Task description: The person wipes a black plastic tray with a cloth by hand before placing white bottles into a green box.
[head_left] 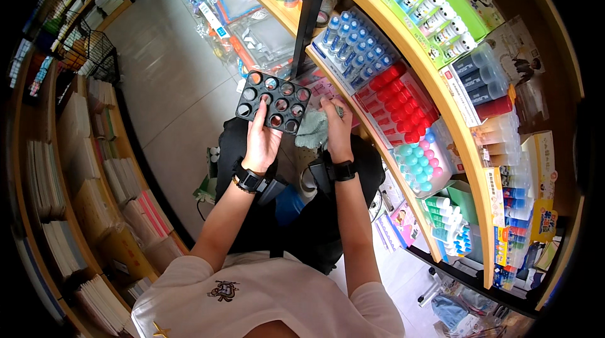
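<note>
My left hand [262, 145] grips a black tray [289, 99] with several round holes in rows, its thumb on top and the other fingers hidden underneath. The tray is tilted above my knees. In my right hand [338, 131] is a bunched grey-green cloth [311, 130], hanging just beside the tray's right edge. My right fingers are curled round the cloth. Both wrists carry black bands.
Close on my right, a wooden shelf unit [392, 23] holds blue-capped bottles [357, 48], red-capped tubes [394, 101] and turquoise and pink balls [419, 166]. Book shelves [94, 168] stand on the left. Plastic-wrapped packs [233, 16] lie on the floor ahead.
</note>
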Available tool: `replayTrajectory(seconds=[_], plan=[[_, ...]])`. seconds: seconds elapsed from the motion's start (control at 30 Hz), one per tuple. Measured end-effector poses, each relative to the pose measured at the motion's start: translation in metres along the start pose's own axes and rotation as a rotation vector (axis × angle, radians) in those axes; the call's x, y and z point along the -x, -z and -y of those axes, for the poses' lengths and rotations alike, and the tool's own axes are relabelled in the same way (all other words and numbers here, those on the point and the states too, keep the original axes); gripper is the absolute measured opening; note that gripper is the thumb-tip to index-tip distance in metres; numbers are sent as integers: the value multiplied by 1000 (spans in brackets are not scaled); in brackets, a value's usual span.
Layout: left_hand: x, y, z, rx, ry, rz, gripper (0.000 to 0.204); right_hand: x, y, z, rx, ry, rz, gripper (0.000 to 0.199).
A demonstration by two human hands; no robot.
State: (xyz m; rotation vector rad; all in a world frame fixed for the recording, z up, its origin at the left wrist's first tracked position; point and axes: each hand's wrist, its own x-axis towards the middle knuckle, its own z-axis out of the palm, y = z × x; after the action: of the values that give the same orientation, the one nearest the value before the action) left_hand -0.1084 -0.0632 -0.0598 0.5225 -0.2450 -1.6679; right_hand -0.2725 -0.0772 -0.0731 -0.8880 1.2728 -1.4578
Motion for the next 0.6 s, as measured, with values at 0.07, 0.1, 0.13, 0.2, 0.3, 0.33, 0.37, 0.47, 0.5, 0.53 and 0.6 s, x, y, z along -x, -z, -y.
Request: replayTrajectory(seconds=[0.07, 0.1, 0.13, 0.2, 0.3, 0.33, 0.37, 0.47, 0.5, 0.53, 0.6], plan=[[0, 1, -3, -8, -2, -3, 21, -1, -7, -5, 3, -3, -73, 24], [0, 2, -5, -12, -8, -12, 21, -1, -11, -7, 5, -4, -108, 25], [0, 3, -8, -17, -14, -21, 21, -1, -14, -8, -9, -16, -97, 25], [0, 7, -14, 17, -30, -19, 28, 1, -23, 0, -33, -40, -75, 26], [0, 3, -21, -13, -44, -62, 20, 4, -20, 18, -68, 63, -20, 26], [2, 2, -24, -19, -46, -51, 20, 11, -17, 30, -150, 109, -36, 25], [2, 1, -24, -22, -37, -30, 20, 18, -7, 39, -207, 126, -68, 20], [1, 13, -24, -17, -30, -53, 23, 60, 38, 55, -236, 265, -276, 20], [2, 9, -24, -5, -9, -40, 24, 78, 62, 58, -269, 348, -280, 24], [5, 3, -25, 25, 8, -17, 28, 96, 87, 64, -346, 385, -231, 25], [3, 5, -15, 35, 38, 19, 28, 131, 121, 84, -430, 431, -338, 27]])
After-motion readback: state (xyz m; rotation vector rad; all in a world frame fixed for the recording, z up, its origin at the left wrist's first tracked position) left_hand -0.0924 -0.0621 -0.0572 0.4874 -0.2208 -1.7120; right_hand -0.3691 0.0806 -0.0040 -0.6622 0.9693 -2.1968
